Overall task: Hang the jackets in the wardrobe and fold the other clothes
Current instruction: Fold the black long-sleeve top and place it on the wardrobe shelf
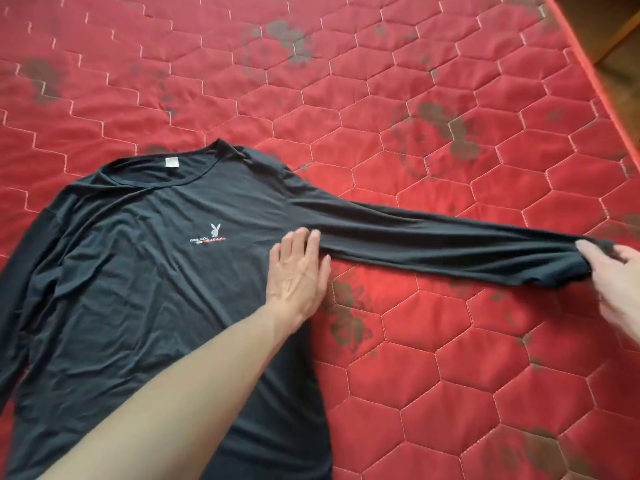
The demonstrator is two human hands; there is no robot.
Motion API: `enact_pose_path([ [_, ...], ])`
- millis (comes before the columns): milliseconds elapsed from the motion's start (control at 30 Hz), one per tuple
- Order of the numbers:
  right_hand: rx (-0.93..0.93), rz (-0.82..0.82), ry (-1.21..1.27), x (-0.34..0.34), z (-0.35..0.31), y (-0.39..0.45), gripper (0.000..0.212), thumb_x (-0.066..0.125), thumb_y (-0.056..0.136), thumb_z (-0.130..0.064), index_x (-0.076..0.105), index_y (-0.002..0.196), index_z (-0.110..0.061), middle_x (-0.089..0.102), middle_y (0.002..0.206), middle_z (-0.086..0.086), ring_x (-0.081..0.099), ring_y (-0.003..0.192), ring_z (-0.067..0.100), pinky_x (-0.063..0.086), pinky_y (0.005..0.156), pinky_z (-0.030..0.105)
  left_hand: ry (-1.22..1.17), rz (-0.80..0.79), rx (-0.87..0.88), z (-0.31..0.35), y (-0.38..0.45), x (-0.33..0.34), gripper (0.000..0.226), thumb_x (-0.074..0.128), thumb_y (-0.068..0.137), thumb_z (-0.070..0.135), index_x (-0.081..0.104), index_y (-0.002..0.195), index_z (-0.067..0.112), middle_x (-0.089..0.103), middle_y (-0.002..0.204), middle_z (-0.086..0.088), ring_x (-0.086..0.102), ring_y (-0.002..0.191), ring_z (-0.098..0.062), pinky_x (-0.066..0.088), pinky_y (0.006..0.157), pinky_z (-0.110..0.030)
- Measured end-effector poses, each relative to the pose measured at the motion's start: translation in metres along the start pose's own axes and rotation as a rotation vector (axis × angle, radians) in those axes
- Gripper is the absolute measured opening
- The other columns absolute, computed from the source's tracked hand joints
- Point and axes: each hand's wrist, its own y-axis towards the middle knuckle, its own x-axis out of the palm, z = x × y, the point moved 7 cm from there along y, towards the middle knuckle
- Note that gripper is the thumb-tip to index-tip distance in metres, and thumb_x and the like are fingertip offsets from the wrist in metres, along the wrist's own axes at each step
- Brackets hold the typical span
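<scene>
A black long-sleeved shirt (145,271) with a small white logo on the chest lies face up and flat on the red quilted mattress (433,375). My left hand (299,268) presses flat, fingers straight, on the shirt's right side below the armpit. One sleeve (450,244) stretches straight out to the right. My right hand (616,282) grips the cuff end of that sleeve, partly cut off by the frame's right edge. The shirt's other sleeve runs down the left edge of the view.
The mattress has a hexagon stitch pattern with dark flower prints and fills nearly the whole view. Its right edge (588,53) runs diagonally at the top right, with a wooden floor and a piece of wood beyond it.
</scene>
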Motion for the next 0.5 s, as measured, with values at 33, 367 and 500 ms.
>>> enact_pose_path([
  [33, 0.033, 0.022, 0.051, 0.001, -0.004, 0.004, 0.017, 0.069, 0.1, -0.026, 0.059, 0.086, -0.029, 0.061, 0.09, 0.0, 0.049, 0.069, 0.003, 0.048, 0.065, 0.015, -0.032, -0.03, -0.012, -0.003, 0.012, 0.002, 0.054, 0.048, 0.105, 0.038, 0.046, 0.152, 0.011, 0.048, 0.151, -0.012, 0.045, 0.139, -0.031, 0.038, 0.112, -0.046],
  [367, 0.098, 0.165, -0.215, -0.001, 0.03, 0.014, 0.044, 0.063, 0.089, -0.045, 0.074, 0.113, -0.01, 0.074, 0.113, 0.015, 0.068, 0.103, 0.032, 0.052, 0.098, 0.044, 0.042, -0.31, 0.016, -0.03, 0.112, 0.013, 0.06, 0.033, 0.108, 0.041, 0.019, 0.165, 0.027, 0.01, 0.175, -0.004, 0.009, 0.16, -0.029, 0.023, 0.123, -0.056],
  [500, 0.082, 0.0, -0.216, 0.015, 0.021, -0.006, 0.034, 0.071, 0.092, -0.041, 0.073, 0.108, -0.011, 0.067, 0.1, 0.004, 0.06, 0.094, 0.02, 0.045, 0.087, 0.033, 0.072, -0.326, 0.018, -0.033, 0.093, 0.027, 0.068, 0.034, 0.107, 0.05, 0.008, 0.166, 0.03, 0.0, 0.175, -0.004, 0.001, 0.161, -0.03, 0.02, 0.124, -0.061],
])
